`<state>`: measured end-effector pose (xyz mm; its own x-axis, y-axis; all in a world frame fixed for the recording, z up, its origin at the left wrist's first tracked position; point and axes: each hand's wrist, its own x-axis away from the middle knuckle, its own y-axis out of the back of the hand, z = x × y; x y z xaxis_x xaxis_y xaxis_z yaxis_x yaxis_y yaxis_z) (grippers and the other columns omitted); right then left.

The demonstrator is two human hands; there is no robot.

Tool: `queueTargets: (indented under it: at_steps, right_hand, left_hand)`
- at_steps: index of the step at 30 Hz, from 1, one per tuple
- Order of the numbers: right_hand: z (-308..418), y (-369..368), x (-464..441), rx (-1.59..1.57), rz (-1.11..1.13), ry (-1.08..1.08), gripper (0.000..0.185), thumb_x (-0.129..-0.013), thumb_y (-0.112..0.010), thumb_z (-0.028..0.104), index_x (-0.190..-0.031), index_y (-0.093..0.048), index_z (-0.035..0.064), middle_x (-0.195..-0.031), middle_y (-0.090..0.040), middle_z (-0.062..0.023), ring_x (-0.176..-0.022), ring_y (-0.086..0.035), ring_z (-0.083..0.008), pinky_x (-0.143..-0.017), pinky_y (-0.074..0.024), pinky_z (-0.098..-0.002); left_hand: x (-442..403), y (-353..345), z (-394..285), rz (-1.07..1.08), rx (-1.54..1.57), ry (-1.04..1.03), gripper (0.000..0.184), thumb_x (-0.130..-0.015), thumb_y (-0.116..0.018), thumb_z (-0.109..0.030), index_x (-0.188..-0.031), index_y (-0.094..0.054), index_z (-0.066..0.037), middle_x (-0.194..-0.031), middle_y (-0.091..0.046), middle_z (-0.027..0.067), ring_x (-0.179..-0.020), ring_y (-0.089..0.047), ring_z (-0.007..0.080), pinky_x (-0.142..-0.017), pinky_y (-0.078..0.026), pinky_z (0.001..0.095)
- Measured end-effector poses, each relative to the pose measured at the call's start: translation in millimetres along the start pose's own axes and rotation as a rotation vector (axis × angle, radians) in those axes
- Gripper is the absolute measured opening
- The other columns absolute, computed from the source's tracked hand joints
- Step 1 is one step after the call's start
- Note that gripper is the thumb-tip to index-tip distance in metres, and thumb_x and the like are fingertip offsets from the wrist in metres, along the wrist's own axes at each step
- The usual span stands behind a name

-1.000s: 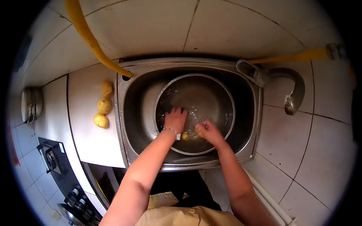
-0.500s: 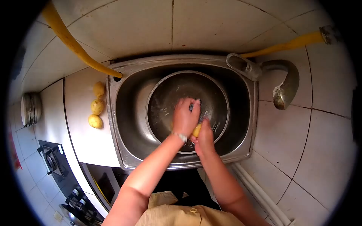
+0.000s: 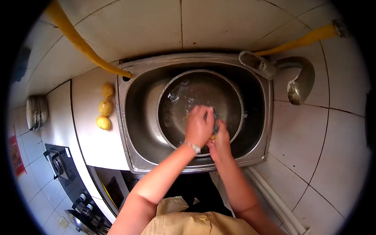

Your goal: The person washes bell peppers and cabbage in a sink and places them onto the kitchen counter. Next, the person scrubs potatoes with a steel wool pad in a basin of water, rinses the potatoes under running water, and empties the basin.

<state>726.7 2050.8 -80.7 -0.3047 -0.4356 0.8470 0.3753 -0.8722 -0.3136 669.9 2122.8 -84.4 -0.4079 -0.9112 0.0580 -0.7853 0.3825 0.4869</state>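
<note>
Over a round metal basin (image 3: 159, 117) with water in it, both my hands are close together. My left hand (image 3: 199, 125), with a band at the wrist, is closed around a grey mesh scouring pad (image 3: 216, 124). The pad is pressed against a potato (image 3: 213, 137), which my right hand (image 3: 222, 143) grips from below and the right. Only a small yellow part of the potato shows between the hands; fingers and pad cover the rest.
The basin sits inside a steel sink (image 3: 127, 154). Three potatoes (image 3: 105, 107) lie in a row on the counter at the left. A faucet (image 3: 301, 80) stands at the right, a yellow hose (image 3: 84, 51) enters the sink's back left corner, and a gas stove (image 3: 58, 164) is farther left.
My left hand and the pad have shifted over the potato, so less of it shows. The whole view has moved slightly, and the water glints now lie at the basin's upper left.
</note>
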Motion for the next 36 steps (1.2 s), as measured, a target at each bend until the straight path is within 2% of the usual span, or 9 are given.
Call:
queueTargets:
  at_steps: [6,11,18,20,25,28,32,33,36]
  right_hand:
    - [-4.2,-5.4,-1.4,-0.135,0.024,0.061,0.027,-0.096,-0.038,0.037,-0.105,-0.050,0.0137,-0.088,-0.057,-0.0037,-0.073,-0.054,-0.0108,-0.052,-0.0406,-0.0225]
    - [-23.7,20.1,-1.3,-0.133,0.303,-0.205,0.032,-0.096,-0.040,0.039,-0.096,-0.051,0.0093,-0.074,-0.055,-0.0066,-0.047,-0.044,-0.0142,-0.038,-0.0316,-0.0254]
    - [5.8,16.9,-21.1,-0.127,0.229,-0.280,0.052,-0.093,-0.041,0.054,-0.101,-0.055,0.0042,-0.079,-0.057,-0.0111,-0.055,-0.049,-0.0167,-0.046,-0.0370,-0.0232]
    - [1.8,24.1,-34.0,-0.087,0.224,-0.189,0.048,-0.092,-0.047,0.051,-0.101,-0.055,0.0045,-0.078,-0.058,-0.0108,-0.054,-0.049,-0.0166,-0.046,-0.0374,-0.0243]
    - [-27.5,14.1,-28.6,-0.132,0.066,0.141,0.020,-0.096,-0.041,0.025,-0.106,-0.052,0.0115,-0.098,-0.056,-0.0049,-0.094,-0.053,-0.0144,-0.084,-0.0437,-0.0277]
    - [-16.6,5.3,-3.7,0.160,0.062,0.071,0.017,-0.096,-0.040,0.025,-0.104,-0.050,0.0136,-0.097,-0.055,-0.0040,-0.092,-0.054,-0.0151,-0.080,-0.0450,-0.0303]
    - [-19.6,1.1,-11.9,-0.046,-0.009,0.143,0.017,-0.097,-0.040,0.026,-0.099,-0.050,0.0122,-0.095,-0.055,-0.0034,-0.090,-0.055,-0.0151,-0.079,-0.0457,-0.0320]
    - [-27.5,25.7,-26.5,-0.178,0.240,0.169,0.018,-0.097,-0.040,0.025,-0.102,-0.050,0.0111,-0.097,-0.056,-0.0036,-0.090,-0.055,-0.0149,-0.080,-0.0456,-0.0311]
    - [-16.2,-5.8,4.0,-0.034,-0.024,0.217,0.018,-0.097,-0.041,0.025,-0.103,-0.051,0.0113,-0.098,-0.056,-0.0043,-0.091,-0.055,-0.0169,-0.081,-0.0455,-0.0325]
  left_hand:
    - [24.9,9.2,-21.2,-0.039,-0.033,-0.057,0.013,-0.085,-0.057,-0.014,-0.081,-0.060,-0.003,-0.085,-0.057,0.0169,-0.084,-0.055,0.0363,-0.073,-0.045,0.0432]
    - [-24.1,-5.7,29.5,-0.120,-0.164,-0.104,0.017,-0.087,-0.056,-0.018,-0.083,-0.060,-0.003,-0.087,-0.057,0.0172,-0.083,-0.053,0.0376,-0.073,-0.045,0.0452]
    - [-19.3,8.2,102.0,0.272,-0.554,-0.115,0.014,-0.086,-0.055,-0.018,-0.090,-0.060,-0.006,-0.093,-0.057,0.0183,-0.092,-0.054,0.0376,-0.079,-0.046,0.0433]
    - [-7.0,18.3,65.1,0.094,-0.065,0.175,0.015,-0.085,-0.057,-0.017,-0.093,-0.060,-0.005,-0.097,-0.056,0.0185,-0.094,-0.055,0.0361,-0.082,-0.045,0.0404]
    - [26.0,4.8,0.5,-0.060,-0.043,-0.191,0.014,-0.084,-0.058,-0.015,-0.089,-0.059,-0.002,-0.092,-0.057,0.0178,-0.090,-0.054,0.0370,-0.081,-0.043,0.0425]
    - [-13.2,-6.4,11.4,-0.126,0.103,0.192,0.011,-0.084,-0.058,-0.013,-0.085,-0.061,-0.002,-0.087,-0.058,0.0177,-0.087,-0.055,0.0354,-0.078,-0.044,0.0396]
    - [5.7,7.6,-8.5,-0.112,0.051,-0.076,0.011,-0.085,-0.057,-0.014,-0.082,-0.061,-0.003,-0.084,-0.057,0.0168,-0.082,-0.055,0.0341,-0.077,-0.044,0.0397]
    - [22.9,9.9,-17.9,-0.104,0.055,-0.097,0.011,-0.085,-0.057,-0.014,-0.082,-0.060,-0.003,-0.084,-0.057,0.0169,-0.082,-0.056,0.0340,-0.077,-0.044,0.0401]
    - [21.5,5.3,-2.0,-0.109,0.062,-0.094,0.011,-0.085,-0.058,-0.014,-0.084,-0.059,-0.003,-0.084,-0.057,0.0171,-0.081,-0.055,0.0347,-0.075,-0.045,0.0408]
